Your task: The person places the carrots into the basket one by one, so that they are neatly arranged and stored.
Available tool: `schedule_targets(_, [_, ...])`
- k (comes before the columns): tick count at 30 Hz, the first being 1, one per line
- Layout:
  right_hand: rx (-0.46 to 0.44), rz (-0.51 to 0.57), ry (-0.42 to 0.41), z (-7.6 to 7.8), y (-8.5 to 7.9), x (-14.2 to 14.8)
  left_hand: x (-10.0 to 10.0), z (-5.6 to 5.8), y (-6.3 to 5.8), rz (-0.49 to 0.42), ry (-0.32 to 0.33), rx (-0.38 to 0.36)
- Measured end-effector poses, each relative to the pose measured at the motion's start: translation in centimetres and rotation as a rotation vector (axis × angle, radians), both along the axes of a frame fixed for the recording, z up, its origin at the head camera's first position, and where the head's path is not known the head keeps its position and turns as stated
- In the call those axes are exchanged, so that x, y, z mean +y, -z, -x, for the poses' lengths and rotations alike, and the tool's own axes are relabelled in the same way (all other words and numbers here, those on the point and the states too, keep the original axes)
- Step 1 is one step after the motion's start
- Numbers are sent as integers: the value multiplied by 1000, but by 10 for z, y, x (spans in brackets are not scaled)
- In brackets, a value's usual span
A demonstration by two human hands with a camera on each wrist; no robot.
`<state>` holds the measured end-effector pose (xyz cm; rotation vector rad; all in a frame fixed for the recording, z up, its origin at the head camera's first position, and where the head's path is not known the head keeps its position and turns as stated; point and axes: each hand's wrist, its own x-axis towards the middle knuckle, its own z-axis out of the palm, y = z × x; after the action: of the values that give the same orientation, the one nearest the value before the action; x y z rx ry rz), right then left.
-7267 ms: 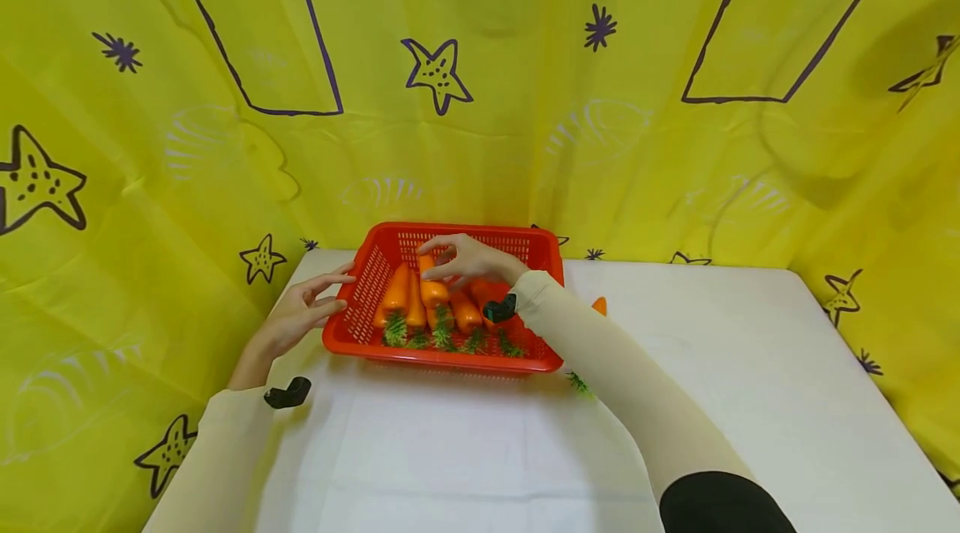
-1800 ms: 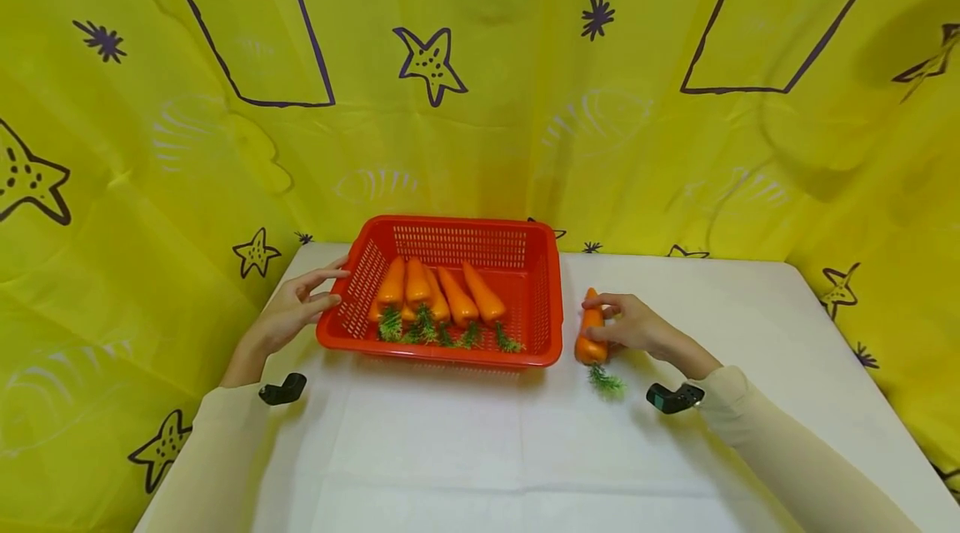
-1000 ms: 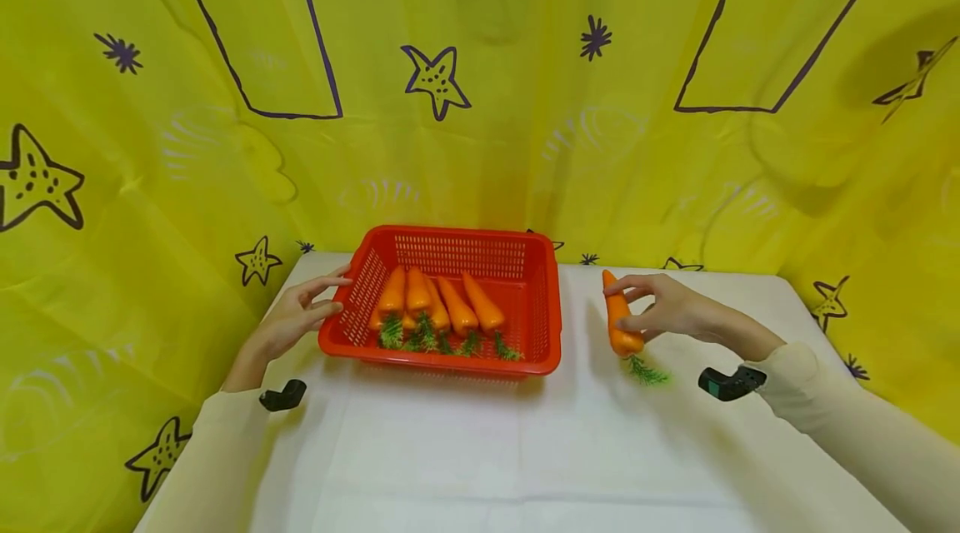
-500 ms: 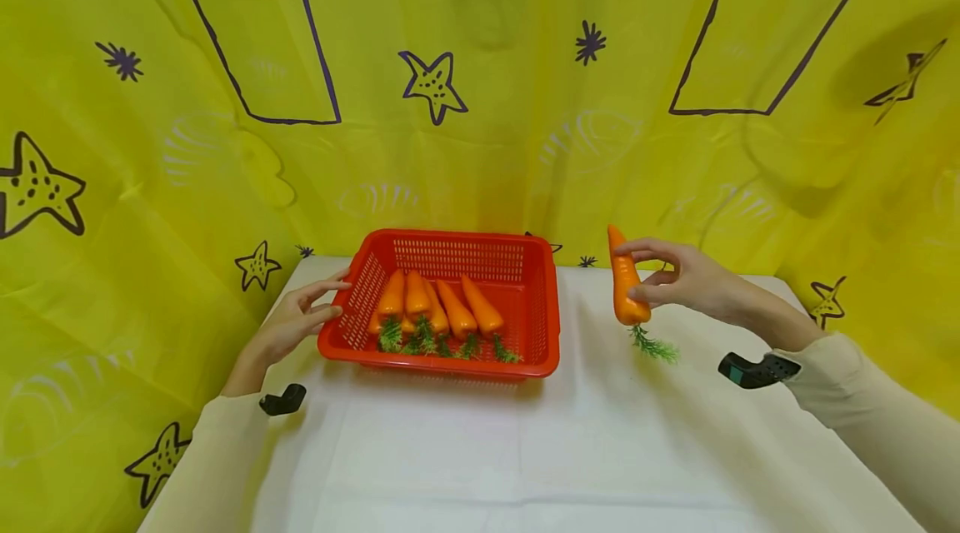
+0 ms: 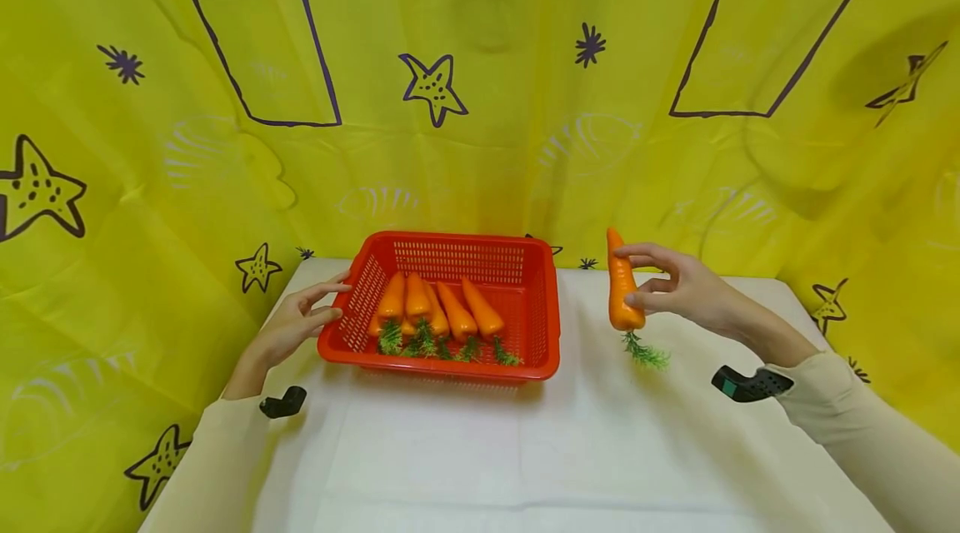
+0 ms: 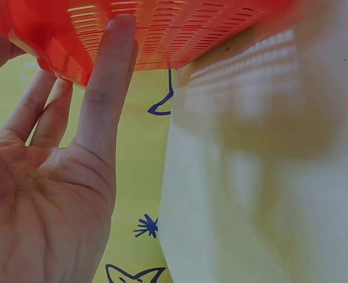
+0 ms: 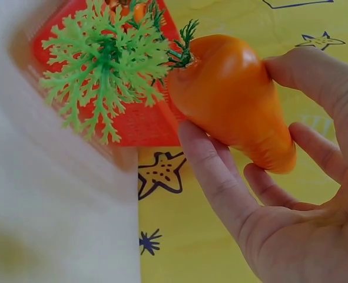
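To the right of the basket, my right hand (image 5: pixel 686 287) holds a toy carrot (image 5: pixel 622 287) between thumb and fingers. The carrot's tip points up and its leafy green top hangs down. The right wrist view shows the carrot's broad orange end (image 7: pixel 221 82) with fingers around its sides. At the red plastic basket (image 5: pixel 442 365), my left hand (image 5: pixel 296 323) rests its fingertips against the left end, fingers fairly straight. From the left wrist, a digit (image 6: pixel 106 82) reaches up to the slotted wall. Several toy carrots (image 5: pixel 453 312) lie inside the basket, gathered toward its left and middle, leaves toward me.
A white-covered table (image 5: pixel 435 450) carries the basket near its back edge. Behind it and along both sides hangs a yellow curtain (image 5: pixel 495 158) printed with dark starfish and frames. Dark wrist devices (image 5: pixel 750 384) sit at both cuffs.
My right hand was in the basket earlier, then took hold of the carrot lying on the table at the basket's right, lifting it up and rightward. My left hand has stayed at the basket.
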<state>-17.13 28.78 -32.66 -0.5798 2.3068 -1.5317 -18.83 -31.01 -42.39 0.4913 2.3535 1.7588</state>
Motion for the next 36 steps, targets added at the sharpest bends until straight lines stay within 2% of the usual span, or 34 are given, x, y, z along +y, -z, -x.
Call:
schedule_targets(7, [7, -25, -11, 7, 1, -8, -1, 1, 1, -11, 8, 6])
schedule_targets(13, [9, -53, -55, 25, -2, -28, -2, 3, 1, -29, 22, 20])
schedule_targets(20, [-30, -46, -184, 52, -7, -63, -1, 2, 1, -37, 14, 3])
schedule_targets(24, [-33, -79, -243, 66, -10, -87, -1, 2, 0, -36, 11, -7])
schedule_targets(29, [-51, -128, -281, 83, -10, -119, -2, 3, 0, -42, 11, -27])
schedule_targets(36, [-101, -174, -320, 103, -3, -158, -5, 4, 2, -75, 28, -50])
